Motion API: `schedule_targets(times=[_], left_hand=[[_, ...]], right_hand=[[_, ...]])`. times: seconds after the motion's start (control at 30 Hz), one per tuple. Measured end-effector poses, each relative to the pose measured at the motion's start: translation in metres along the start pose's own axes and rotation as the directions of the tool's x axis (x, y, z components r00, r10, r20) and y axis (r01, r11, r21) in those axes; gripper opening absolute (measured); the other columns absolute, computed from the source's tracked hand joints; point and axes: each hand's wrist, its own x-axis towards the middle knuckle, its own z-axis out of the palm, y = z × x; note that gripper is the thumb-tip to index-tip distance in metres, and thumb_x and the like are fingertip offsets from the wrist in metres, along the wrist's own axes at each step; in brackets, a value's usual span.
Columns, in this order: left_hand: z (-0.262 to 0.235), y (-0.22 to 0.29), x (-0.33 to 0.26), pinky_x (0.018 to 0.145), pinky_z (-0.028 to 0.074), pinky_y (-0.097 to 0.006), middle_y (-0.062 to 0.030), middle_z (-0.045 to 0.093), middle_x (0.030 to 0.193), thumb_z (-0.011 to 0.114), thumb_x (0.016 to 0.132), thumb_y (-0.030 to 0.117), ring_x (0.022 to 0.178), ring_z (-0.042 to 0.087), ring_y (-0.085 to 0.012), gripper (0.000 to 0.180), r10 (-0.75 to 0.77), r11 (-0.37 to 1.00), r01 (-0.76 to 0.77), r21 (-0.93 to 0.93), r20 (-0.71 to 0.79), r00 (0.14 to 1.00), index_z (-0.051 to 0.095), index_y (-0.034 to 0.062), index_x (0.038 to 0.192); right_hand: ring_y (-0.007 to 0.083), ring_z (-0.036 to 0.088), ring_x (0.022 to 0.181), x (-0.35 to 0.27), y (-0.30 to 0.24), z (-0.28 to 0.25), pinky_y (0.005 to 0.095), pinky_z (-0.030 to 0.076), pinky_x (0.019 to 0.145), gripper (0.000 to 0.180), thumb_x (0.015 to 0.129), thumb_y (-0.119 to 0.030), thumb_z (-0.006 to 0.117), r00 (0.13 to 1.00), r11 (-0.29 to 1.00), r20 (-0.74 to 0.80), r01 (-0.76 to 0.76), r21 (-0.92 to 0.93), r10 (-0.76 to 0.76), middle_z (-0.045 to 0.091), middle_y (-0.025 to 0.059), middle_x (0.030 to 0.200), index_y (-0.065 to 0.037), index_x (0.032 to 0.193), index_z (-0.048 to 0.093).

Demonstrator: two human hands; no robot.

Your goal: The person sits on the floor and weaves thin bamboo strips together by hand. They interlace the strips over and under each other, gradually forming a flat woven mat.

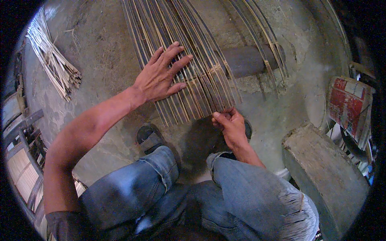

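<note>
Many long, thin cane or bamboo strips (pixel 209 86) run side by side away from me, with a crosswise strip woven through them. They lie across a dark round log (pixel 249 61) on the floor. My left hand (pixel 163 74) rests on the strips, palm down with its fingers spread. At their near ends, my right hand (pixel 230 122) pinches with thumb and fingertips, apparently on the end of a strip; the fingers hide most of it. A few separate strips (pixel 266 62) lie over the log farther right.
A bundle of pale split strips (pixel 58 64) lies on the concrete floor (pixel 100 44) at the far left. To the right are a concrete block (pixel 321 160) and a worn red and white container (pixel 348 102). Wooden framework (pixel 26 148) stands at the left edge. My sandalled feet are below the strips.
</note>
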Motion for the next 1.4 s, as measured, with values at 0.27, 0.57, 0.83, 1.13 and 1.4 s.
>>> schedule_targets(times=[0.27,0.57,0.83,1.13,1.4], left_hand=[[0.000,0.000,-0.001,0.117,0.020,-0.051,-0.0183,0.027,0.152,0.056,0.089,0.049,0.145,0.022,-0.0353,0.073,-0.008,0.999,0.008,0.034,0.018,1.000,0.032,0.0135,0.149],[0.003,-0.002,-0.001,0.117,0.021,-0.051,-0.0168,0.032,0.146,0.058,0.087,0.049,0.144,0.023,-0.0339,0.073,0.003,0.998,-0.002,0.061,-0.016,1.000,0.036,0.0122,0.146],[-0.001,0.000,0.000,0.118,0.018,-0.051,-0.0172,0.028,0.151,0.062,0.085,0.048,0.145,0.021,-0.0356,0.077,-0.033,0.999,0.031,0.035,0.045,0.998,0.035,0.0107,0.147],[0.005,-0.001,-0.002,0.117,0.021,-0.053,-0.0222,0.031,0.149,0.059,0.086,0.053,0.143,0.023,-0.0387,0.077,-0.017,0.998,0.015,0.055,0.027,0.999,0.039,0.0087,0.145],[0.000,-0.002,-0.002,0.116,0.020,-0.052,-0.0192,0.032,0.150,0.056,0.088,0.052,0.145,0.020,-0.0354,0.077,0.027,0.997,-0.029,0.077,0.020,0.999,0.033,0.0095,0.148]], right_hand=[[0.0192,0.067,0.085,-0.004,-0.008,0.007,0.0310,0.057,0.075,0.030,0.086,-0.006,0.072,0.999,1.000,0.012,-0.030,-0.010,0.030,0.065,0.0090,0.093,-0.003,0.108,0.050],[0.0218,0.067,0.091,-0.003,-0.006,-0.004,0.0327,0.057,0.078,0.020,0.092,-0.010,0.062,0.992,0.988,0.102,-0.091,0.128,0.078,0.066,0.0142,0.103,-0.003,0.108,0.053],[0.0174,0.060,0.076,0.008,-0.043,-0.063,0.0309,0.052,0.070,0.017,0.094,-0.016,0.059,0.899,0.865,-0.406,0.329,0.379,-0.163,0.062,0.0034,0.090,-0.009,0.108,0.055],[0.0041,0.045,0.056,-0.021,-0.140,-0.024,0.0219,0.036,0.052,0.032,0.095,-0.027,0.058,0.886,0.770,0.045,0.425,-0.475,-0.461,0.052,-0.0046,0.066,-0.005,0.118,0.062],[0.0022,0.039,0.054,-0.009,-0.130,0.021,0.0202,0.031,0.047,0.033,0.098,-0.025,0.054,0.664,0.601,0.221,0.744,-0.290,-0.715,0.050,-0.0079,0.065,-0.002,0.121,0.061]])
